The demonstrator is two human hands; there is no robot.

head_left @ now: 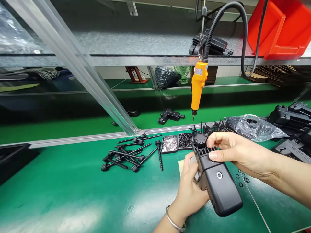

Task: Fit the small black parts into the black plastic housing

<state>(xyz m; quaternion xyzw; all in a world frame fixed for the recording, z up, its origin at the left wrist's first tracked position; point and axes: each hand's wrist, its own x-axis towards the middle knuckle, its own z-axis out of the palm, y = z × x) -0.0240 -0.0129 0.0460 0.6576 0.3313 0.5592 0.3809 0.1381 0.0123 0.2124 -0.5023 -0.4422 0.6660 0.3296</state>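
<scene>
A black plastic housing (218,187) with a ribbed top and a small silver button is held above the green bench. My left hand (190,191) grips it from below and behind, a bracelet on the wrist. My right hand (233,150) rests on its upper end, thumb on the ribs, fingers pinching beside a round black knob (200,139). An orange electric screwdriver (198,85) hangs on a cable just above and behind the hands.
Black threaded rods (128,155) lie scattered at centre left. Two small trays of screws and washers (177,142) sit behind the housing. A plastic bag of parts (255,127) and stacked black housings (291,119) are at right. A slanted aluminium post (80,68) crosses the left.
</scene>
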